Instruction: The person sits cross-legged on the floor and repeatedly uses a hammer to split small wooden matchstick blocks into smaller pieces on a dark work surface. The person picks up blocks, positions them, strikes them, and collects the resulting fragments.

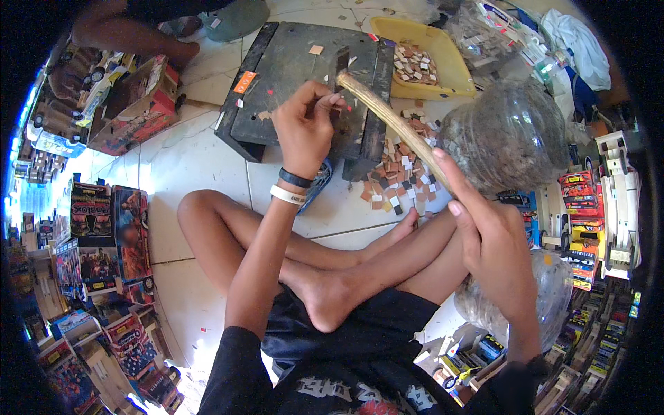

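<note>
My right hand (487, 238) is closed round the lower end of a hammer's wooden handle (391, 117), index finger stretched along it. The dark hammer head (342, 61) is over a low black wooden bench (277, 55). My left hand (308, 124) is pinched at the bench's near side, just left of the handle; whatever its fingertips hold is too small to make out. A few thin nails (357, 71) lie beside the head. On the bench top also rest a tan square chip (316, 50) and an orange label strip (244, 82).
Loose small brown, white and black square chips (401, 176) cover the tiles right of the bench. Behind them stands a yellow tub (449, 88) of chips. Large clear plastic bottles (505, 135) stand at right. Toy trucks (111, 238) crowd both sides. Another person's leg (131, 38) shows at far left.
</note>
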`<state>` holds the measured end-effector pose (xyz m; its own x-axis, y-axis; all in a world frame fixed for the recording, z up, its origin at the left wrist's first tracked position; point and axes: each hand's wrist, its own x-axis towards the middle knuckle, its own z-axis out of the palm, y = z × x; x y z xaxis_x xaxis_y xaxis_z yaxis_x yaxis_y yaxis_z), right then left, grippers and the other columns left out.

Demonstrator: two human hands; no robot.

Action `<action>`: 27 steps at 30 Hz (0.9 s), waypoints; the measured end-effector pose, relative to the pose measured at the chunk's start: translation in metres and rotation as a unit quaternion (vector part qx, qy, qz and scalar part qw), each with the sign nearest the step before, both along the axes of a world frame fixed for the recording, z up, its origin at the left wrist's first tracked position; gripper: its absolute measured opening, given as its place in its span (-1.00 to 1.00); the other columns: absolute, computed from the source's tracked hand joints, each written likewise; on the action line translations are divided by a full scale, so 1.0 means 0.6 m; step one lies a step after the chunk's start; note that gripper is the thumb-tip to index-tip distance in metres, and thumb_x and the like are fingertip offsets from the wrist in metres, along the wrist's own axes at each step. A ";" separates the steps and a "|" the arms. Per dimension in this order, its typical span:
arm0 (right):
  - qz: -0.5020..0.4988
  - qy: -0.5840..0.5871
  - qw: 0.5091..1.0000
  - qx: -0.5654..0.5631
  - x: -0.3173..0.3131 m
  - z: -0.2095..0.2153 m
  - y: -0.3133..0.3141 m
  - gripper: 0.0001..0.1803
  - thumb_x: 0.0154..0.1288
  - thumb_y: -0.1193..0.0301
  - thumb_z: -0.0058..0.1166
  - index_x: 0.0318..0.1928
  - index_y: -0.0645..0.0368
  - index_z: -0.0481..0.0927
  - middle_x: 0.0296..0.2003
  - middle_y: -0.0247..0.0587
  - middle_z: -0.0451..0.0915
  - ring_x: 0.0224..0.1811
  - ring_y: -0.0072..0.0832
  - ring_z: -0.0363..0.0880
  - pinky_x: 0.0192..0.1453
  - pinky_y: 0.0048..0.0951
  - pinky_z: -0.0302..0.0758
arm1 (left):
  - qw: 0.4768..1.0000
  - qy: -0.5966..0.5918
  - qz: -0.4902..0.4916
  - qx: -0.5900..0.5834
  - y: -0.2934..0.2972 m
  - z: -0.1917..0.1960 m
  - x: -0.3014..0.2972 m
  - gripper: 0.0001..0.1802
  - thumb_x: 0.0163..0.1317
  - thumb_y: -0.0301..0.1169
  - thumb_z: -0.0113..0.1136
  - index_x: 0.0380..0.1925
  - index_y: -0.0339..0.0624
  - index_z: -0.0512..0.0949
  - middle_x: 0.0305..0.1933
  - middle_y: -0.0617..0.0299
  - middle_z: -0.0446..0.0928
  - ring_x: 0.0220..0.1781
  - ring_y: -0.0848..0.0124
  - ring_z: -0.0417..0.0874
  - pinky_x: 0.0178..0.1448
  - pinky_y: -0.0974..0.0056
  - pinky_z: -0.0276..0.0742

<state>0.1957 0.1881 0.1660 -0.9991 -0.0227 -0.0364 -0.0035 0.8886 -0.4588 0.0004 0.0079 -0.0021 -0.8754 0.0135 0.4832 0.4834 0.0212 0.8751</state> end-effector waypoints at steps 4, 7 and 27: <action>-0.004 0.061 0.997 -0.046 -0.003 -0.005 -0.005 -0.44 0.47 0.66 -0.06 0.46 0.23 0.42 0.35 0.13 0.53 0.32 0.02 0.59 0.29 -0.28 0.53 | 1.000 0.019 0.003 0.011 0.001 -0.005 -0.004 -0.92 0.34 -0.64 0.23 -0.35 -0.35 0.65 -0.45 0.17 0.73 -0.40 0.53 0.71 -0.25 0.38 0.59; -0.004 -0.004 1.000 -0.017 -0.001 -0.005 -0.002 -0.43 0.48 0.66 -0.06 0.47 0.23 0.41 0.32 0.16 0.54 0.32 0.01 0.59 0.29 -0.28 0.53 | 0.999 0.007 0.028 -0.025 0.001 -0.007 -0.004 -0.91 0.35 -0.63 0.23 -0.36 -0.35 0.65 -0.46 0.19 0.72 -0.40 0.55 0.70 -0.25 0.40 0.58; -0.068 -0.052 0.896 -0.437 -0.013 -0.211 -0.086 -0.27 0.55 0.37 0.11 0.61 0.08 0.14 -0.42 -0.28 0.62 -0.51 -0.58 0.54 -0.32 -0.42 0.54 | 0.917 0.298 0.132 0.228 0.071 0.331 -0.009 -0.89 0.43 -0.52 0.23 -0.25 -0.34 0.69 -0.12 0.00 0.73 -0.08 0.29 0.76 0.02 0.25 0.67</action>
